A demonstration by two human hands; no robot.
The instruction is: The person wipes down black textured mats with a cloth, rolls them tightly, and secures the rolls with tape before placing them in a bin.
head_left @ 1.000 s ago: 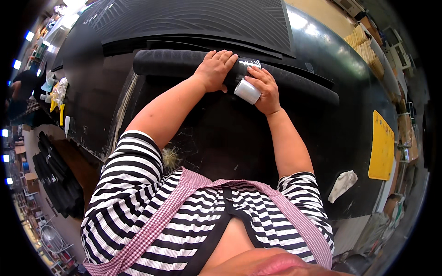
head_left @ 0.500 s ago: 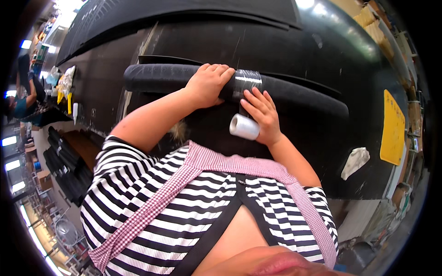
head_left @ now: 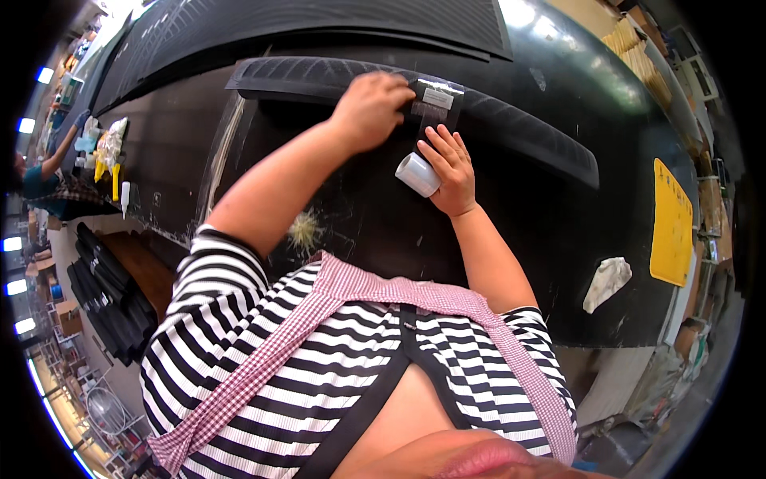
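Observation:
A long rolled black mat (head_left: 527,120) lies across the black table (head_left: 558,263). My left hand (head_left: 373,108) presses down on the roll near its middle. My right hand (head_left: 449,168) holds a roll of clear tape (head_left: 417,174) just below the rolled mat. A strip of clear tape (head_left: 435,108) with a small white label runs from the tape roll up over the rolled mat, between my two hands.
Flat black ribbed mats (head_left: 319,24) lie at the far side of the table. A yellow card (head_left: 672,223) and a white rag (head_left: 606,281) sit at the right. A person in a teal sleeve (head_left: 40,172) works at far left beside bottles (head_left: 108,152). Black rolls (head_left: 104,295) are stacked below.
My right hand has drawn the tape roll down and away from the rolled mat, stretching a strip over it. My left hand stays pressed on the roll.

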